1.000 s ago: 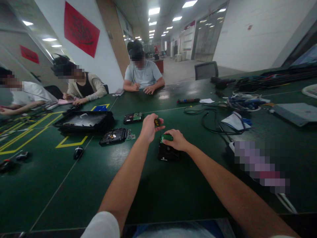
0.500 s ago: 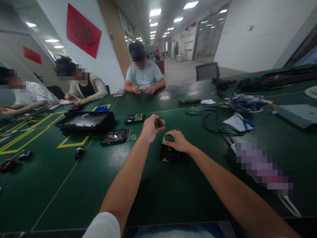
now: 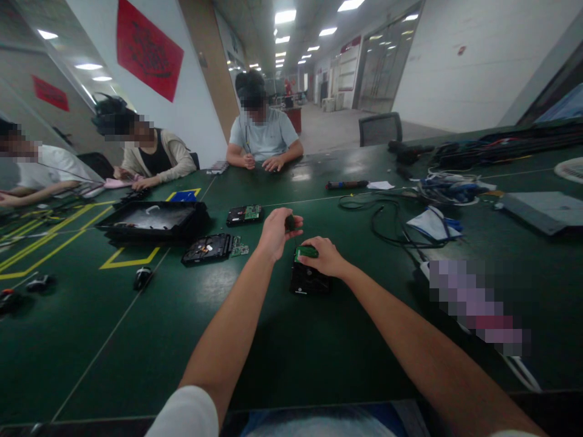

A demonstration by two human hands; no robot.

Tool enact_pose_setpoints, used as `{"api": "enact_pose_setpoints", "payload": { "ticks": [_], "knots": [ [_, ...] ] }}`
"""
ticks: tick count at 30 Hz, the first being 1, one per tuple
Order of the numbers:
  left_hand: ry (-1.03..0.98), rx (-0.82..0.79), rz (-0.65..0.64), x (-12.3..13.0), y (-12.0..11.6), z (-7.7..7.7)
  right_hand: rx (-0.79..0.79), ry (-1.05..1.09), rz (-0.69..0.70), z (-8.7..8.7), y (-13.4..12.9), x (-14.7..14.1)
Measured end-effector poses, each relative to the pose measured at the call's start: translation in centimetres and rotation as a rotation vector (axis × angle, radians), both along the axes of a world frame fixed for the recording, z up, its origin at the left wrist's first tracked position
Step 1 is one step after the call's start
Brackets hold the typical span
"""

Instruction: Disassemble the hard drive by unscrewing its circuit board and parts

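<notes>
A black drive-like device point(image 3: 310, 281) with a green circuit board point(image 3: 306, 254) at its far end lies on the dark green table point(image 3: 291, 352), in front of me. My right hand point(image 3: 324, 256) rests on that board, its fingers wrapped over the right side. Just left of and beyond the device, my left hand point(image 3: 281, 230) is closed around a dark screwdriver handle point(image 3: 289, 223). A thin shaft seems to point down toward the board; its tip is too small to make out.
Left of my hands lie an opened drive point(image 3: 207, 249), a loose circuit board point(image 3: 238, 246), another drive point(image 3: 245, 214) and a black tray point(image 3: 152, 218). Cables point(image 3: 387, 221) and a white cloth point(image 3: 432, 223) lie right. Several people sit across and left.
The view has shifted slightly. My left hand still grips the screwdriver, whose handle has turned a little. My right hand stays on the board.
</notes>
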State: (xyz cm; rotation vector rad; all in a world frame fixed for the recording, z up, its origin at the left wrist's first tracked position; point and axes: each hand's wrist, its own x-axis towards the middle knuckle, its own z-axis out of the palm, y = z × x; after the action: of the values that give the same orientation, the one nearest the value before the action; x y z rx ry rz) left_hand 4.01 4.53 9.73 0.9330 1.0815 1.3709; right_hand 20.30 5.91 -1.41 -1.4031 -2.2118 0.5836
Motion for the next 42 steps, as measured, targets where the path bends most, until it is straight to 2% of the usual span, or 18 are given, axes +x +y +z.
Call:
{"api": "enact_pose_setpoints", "payload": {
  "ticks": [5,9,12,16,21,25,27,33,38,42],
  "knots": [
    [0.167,0.069,0.059,-0.19,0.02,0.06,0.008,0.008,0.007,-0.26,0.15,-0.02],
    [0.085,0.000,-0.037,0.04,-0.23,0.28,0.013,0.002,0.000,-0.18,0.10,-0.07],
    [0.031,-0.034,-0.007,0.16,-0.17,0.20,0.003,-0.003,0.007,-0.03,0.05,-0.09],
    [0.058,0.033,0.062,0.07,-0.04,-0.02,-0.004,-0.010,0.009,0.20,-0.06,-0.05],
    [0.027,0.016,-0.050,0.03,-0.18,0.10,0.004,-0.005,0.003,0.23,-0.08,0.02],
    [-0.019,-0.035,-0.058,0.16,-0.11,0.09,0.004,0.000,0.009,0.01,0.07,0.07],
    [0.000,-0.007,-0.051,0.20,-0.03,-0.05,0.008,0.003,0.005,-0.05,0.12,0.08],
    [0.220,0.114,-0.002,0.02,0.02,-0.19,0.010,-0.001,0.007,0.29,0.02,0.02],
    [0.119,-0.005,-0.060,0.14,-0.25,0.25,-0.001,0.001,0.001,0.52,-0.09,-0.05],
    [0.129,0.050,-0.050,0.31,-0.25,0.18,0.001,0.003,0.000,0.53,-0.11,-0.03]
  ]
}}
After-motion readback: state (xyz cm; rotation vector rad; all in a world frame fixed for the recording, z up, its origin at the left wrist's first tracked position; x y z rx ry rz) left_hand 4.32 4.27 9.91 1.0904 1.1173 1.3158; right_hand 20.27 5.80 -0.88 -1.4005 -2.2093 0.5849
